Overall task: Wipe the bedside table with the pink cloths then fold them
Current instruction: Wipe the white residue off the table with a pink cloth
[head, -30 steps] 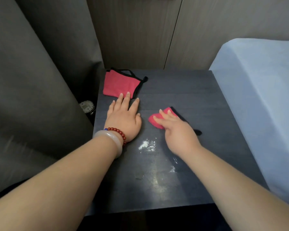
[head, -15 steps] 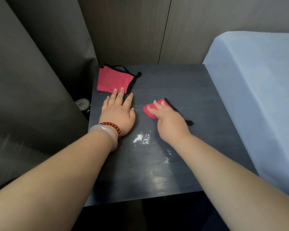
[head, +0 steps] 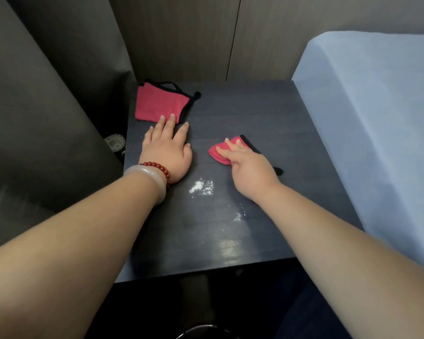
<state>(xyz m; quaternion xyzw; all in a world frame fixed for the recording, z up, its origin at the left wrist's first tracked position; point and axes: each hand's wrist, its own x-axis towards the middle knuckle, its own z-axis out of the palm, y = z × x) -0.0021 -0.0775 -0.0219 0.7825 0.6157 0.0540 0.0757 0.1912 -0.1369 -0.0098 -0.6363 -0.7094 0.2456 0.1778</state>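
The dark bedside table (head: 267, 113) fills the middle of the head view. A pink cloth with black trim (head: 157, 104) lies flat at its back left corner. My left hand (head: 167, 150) rests palm down on the table, fingers spread, its fingertips touching that cloth's near edge. A second pink cloth (head: 218, 152), bunched small, sits mid-table under my right hand (head: 250, 172), which presses down on it with the fingers. A white powdery smear (head: 201, 188) and wet shine lie just in front of both hands.
A bed with a light blue sheet (head: 377, 118) borders the table's right side. Grey curtain fabric (head: 47, 106) hangs at the left, with a small round object (head: 114, 143) in the gap beside the table. Wooden wall panels stand behind.
My right hand with the bunched cloth has shifted slightly. My left hand stays flat by the back cloth. The camera has tilted a little.
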